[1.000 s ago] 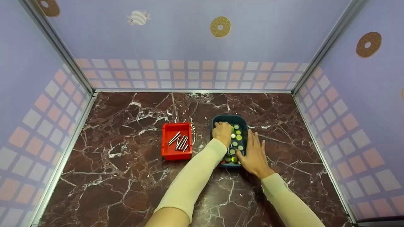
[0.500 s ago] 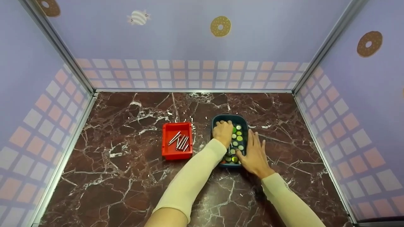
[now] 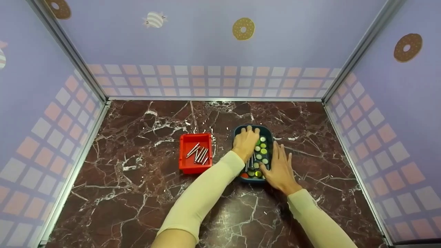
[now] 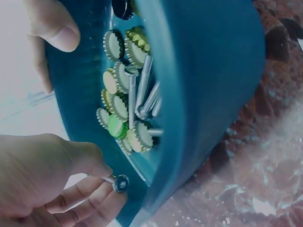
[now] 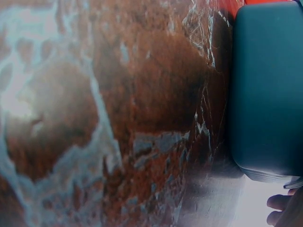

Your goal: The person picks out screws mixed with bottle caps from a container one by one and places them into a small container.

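My left hand (image 3: pixel 246 142) is inside the far left part of a dark teal bin (image 4: pixel 208 71). In the left wrist view, its thumb and fingers pinch a silver bolt (image 4: pixel 120 183) with a round socketed head. My right hand (image 3: pixel 280 169) lies along the bin's right side with straight fingers, its thumb over the rim. Bottle caps (image 4: pixel 120 108) in green, yellow and silver lie in the bin with several more bolts (image 4: pixel 144 85). In the right wrist view only the bin's outer wall (image 5: pixel 267 90) and some fingertips (image 5: pixel 279 202) appear.
A red bin (image 3: pixel 195 170) stands to the left of the teal one, with several silver bolts (image 3: pixel 201 155) inside. Both are on a dark red marbled tabletop (image 3: pixel 137 193). Patterned lilac panels (image 3: pixel 193 38) enclose the back and sides.
My left hand has lifted slightly and shifted within the teal bin, its fingers now more spread. More bolts show beneath it. The right hand stays in place.
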The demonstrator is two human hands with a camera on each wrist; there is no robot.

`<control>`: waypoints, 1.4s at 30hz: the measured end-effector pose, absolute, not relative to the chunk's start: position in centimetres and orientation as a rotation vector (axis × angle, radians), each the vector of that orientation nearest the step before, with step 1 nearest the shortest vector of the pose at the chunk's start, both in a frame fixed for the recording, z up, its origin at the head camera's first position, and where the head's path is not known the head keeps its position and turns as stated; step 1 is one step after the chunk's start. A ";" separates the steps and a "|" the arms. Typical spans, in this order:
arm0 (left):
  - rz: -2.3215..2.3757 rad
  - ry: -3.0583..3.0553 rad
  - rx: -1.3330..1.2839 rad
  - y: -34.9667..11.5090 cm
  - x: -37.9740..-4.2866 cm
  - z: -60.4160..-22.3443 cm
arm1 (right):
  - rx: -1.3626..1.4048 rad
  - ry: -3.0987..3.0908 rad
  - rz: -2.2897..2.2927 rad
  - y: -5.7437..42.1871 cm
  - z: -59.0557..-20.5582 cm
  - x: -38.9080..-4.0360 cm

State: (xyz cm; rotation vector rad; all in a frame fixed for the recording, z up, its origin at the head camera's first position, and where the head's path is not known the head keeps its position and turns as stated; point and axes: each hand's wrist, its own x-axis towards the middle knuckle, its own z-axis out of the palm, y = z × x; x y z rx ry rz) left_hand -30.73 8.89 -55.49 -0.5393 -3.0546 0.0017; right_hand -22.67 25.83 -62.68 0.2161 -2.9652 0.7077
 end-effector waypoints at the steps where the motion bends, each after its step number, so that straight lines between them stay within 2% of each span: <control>1: -0.002 -3.052 -0.555 8.8 -30.6 -55.2 | 0.215 -2.966 0.708 25.8 -62.7 -22.7; 18: -0.197 -2.884 -0.698 5.5 -29.3 -52.7 | 0.213 -2.974 0.719 25.8 -62.5 -22.7; 42: -0.404 -2.697 -0.647 -2.0 -27.4 -52.5 | 0.205 -2.964 0.722 25.8 -62.6 -22.5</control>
